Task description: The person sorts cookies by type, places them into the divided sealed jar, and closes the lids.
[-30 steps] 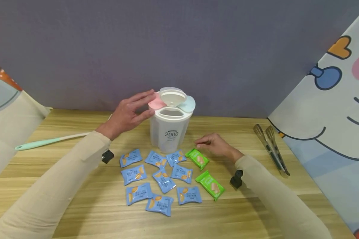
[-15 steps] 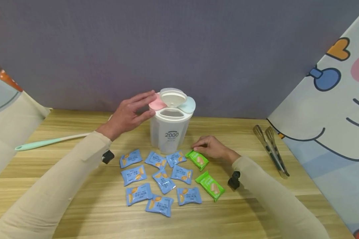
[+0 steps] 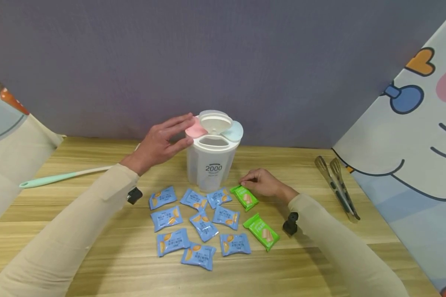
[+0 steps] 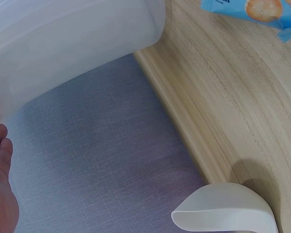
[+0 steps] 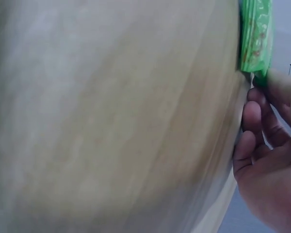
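A translucent canister (image 3: 209,169) marked 2000 stands upright on the table. Its white lid has pink, pale blue and clear flaps, with the clear flap (image 3: 215,123) raised and an oval opening (image 3: 213,141) in front. My left hand (image 3: 157,139) rests on the pink flap (image 3: 195,128) side of the lid, fingers straight. My right hand (image 3: 264,182) pinches the end of a green wafer packet (image 3: 246,199) between thumb and fingertips. In the right wrist view this packet (image 5: 256,39) hangs from the pinch of the hand (image 5: 276,160). A second green wafer packet (image 3: 262,232) lies nearer.
Several blue biscuit packets (image 3: 203,225) lie spread in front of the canister. Metal tongs (image 3: 339,187) rest at the right. At the left lies a ladle with a mint handle (image 3: 48,180); its white bowl (image 4: 228,208) shows in the left wrist view. A grey partition (image 3: 223,62) stands behind.
My right hand has moved slightly toward me and left, onto the end of the green packet, and pinches it. The packet has shifted slightly. My left hand stays on the lid.
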`<state>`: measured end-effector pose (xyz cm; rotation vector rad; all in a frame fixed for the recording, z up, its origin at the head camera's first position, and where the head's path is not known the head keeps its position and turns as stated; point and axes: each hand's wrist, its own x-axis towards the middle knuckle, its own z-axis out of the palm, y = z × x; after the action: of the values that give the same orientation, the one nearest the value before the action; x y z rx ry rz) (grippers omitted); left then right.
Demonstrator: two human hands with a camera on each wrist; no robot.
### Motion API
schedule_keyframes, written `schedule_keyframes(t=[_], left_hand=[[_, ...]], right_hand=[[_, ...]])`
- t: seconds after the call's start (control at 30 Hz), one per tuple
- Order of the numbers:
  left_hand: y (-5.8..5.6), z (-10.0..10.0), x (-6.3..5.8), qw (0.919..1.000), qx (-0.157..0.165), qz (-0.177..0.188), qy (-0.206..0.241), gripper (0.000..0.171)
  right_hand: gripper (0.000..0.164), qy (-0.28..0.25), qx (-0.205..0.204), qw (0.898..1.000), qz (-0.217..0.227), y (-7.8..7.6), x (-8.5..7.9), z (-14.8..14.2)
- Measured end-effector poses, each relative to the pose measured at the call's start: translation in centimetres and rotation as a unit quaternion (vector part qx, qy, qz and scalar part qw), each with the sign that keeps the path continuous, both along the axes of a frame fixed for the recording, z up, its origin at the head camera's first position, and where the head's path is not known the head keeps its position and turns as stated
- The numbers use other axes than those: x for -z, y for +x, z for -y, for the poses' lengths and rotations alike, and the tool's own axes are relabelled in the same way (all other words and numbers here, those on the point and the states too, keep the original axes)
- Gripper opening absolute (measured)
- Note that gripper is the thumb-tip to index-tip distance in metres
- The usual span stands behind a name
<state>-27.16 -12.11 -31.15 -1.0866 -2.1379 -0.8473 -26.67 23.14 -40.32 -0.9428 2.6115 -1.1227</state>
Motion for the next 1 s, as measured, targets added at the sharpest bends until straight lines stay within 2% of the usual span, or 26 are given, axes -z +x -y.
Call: schedule_keyframes(t=[0.27, 0.6, 0.83, 1.0], left_hand=[[0.0, -0.1, 0.0, 1.0000, 0.000, -0.005, 0.000, 0.066], [-0.1, -0.2, 0.0, 0.9999, 0.003, -0.010, 0.001, 0.067], [0.0, -0.1, 0.0, 0.9999, 0.004, -0.009, 0.004, 0.066], [0.0, -0.1, 0.1, 0.9999, 0.003, -0.008, 0.006, 0.065]], right_hand=[[0.014, -0.004, -0.002, 1.000, -0.007, 0.1, 0.1, -0.3], [0.014, -0.019, 0.041, 0.999, -0.005, 0.4, 0.0, -1.0], [0.013, -0.012, 0.089, 0.996, 0.000, 0.7, -0.7, -0.9], [0.012, -0.038, 0.106, 0.993, -0.019, 1.3, -1.5, -0.6]])
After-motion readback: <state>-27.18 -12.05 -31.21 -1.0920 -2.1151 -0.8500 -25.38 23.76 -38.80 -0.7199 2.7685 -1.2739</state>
